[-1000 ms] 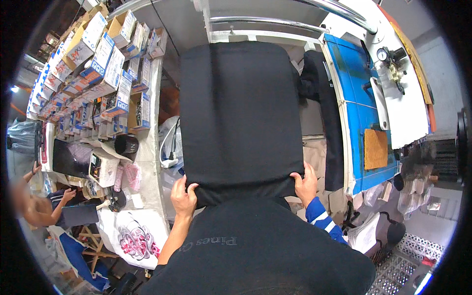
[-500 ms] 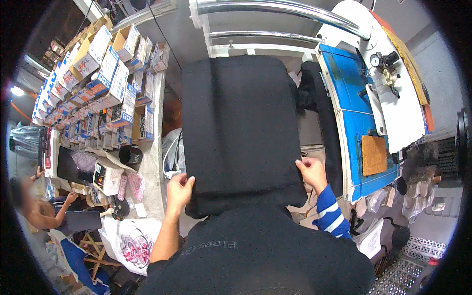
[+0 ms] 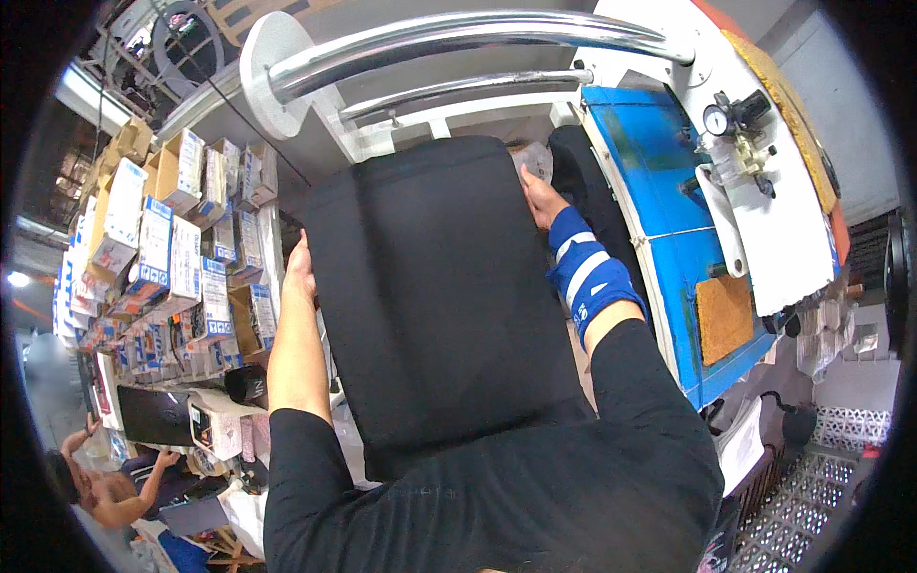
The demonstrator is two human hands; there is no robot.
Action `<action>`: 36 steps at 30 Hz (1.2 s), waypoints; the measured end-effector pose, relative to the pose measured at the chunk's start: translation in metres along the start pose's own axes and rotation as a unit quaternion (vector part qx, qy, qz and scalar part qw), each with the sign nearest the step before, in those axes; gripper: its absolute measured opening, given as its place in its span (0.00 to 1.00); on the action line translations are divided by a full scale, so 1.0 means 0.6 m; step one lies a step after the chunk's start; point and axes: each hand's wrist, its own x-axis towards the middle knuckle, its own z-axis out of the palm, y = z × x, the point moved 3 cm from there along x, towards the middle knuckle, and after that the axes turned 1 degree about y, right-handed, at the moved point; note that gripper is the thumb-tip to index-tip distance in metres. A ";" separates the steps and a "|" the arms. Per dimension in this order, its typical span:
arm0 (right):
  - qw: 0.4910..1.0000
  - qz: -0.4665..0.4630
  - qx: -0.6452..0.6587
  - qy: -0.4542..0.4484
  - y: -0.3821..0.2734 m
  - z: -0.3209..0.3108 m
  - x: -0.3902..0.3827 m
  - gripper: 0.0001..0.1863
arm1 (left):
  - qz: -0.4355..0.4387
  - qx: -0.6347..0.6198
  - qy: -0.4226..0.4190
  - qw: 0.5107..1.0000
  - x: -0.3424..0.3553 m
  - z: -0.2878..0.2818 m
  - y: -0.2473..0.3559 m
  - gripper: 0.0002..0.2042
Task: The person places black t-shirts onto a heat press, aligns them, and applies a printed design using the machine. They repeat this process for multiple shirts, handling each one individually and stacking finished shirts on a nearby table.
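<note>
Black cloth: spread flat right in front of the person (image 3: 619, 449), a big rectangle of black cloth (image 3: 439, 306) with rounded far corners, its near end close against their black shirt, the whole of it lying a bit askew.
Left hand: the bare left hand (image 3: 300, 272) is up at the cloth's left edge, fingers pointing away from the body; from here I cannot tell whether it grips or merely touches.
Right hand: the right hand (image 3: 543, 199) reaches further out, to the far part of the right edge, fingers fairly straight; whether they pinch the cloth, I cannot tell.
Sleeve: a blue band with white stripes (image 3: 592, 272) wraps the right forearm.
Beyond the cloth: thick shiny metal bars (image 3: 478, 34) cross overhead.
Right side: a blue panel (image 3: 673, 296), with a brown square pad (image 3: 724, 320) on it and a round gauge (image 3: 716, 120) beyond.
Left side: stacked cardboard boxes (image 3: 181, 248); below them, another person (image 3: 113, 497).
</note>
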 end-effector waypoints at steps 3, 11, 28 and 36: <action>0.991 -0.108 -0.011 0.082 -0.021 -0.015 0.035 0.21 | 0.046 -0.016 -0.023 0.999 0.058 -0.063 -0.001 0.20; 0.660 -0.427 -0.493 0.372 -0.039 -0.005 0.010 0.15 | 0.456 0.412 0.301 0.729 0.004 -0.115 0.052 0.17; 0.723 -0.271 -0.514 0.374 -0.069 0.004 -0.014 0.16 | 0.337 0.506 0.354 0.710 -0.023 -0.049 0.056 0.14; 0.345 -0.580 -0.720 0.162 0.036 0.259 -0.036 0.20 | 0.580 0.685 0.072 0.434 -0.076 0.249 0.020 0.11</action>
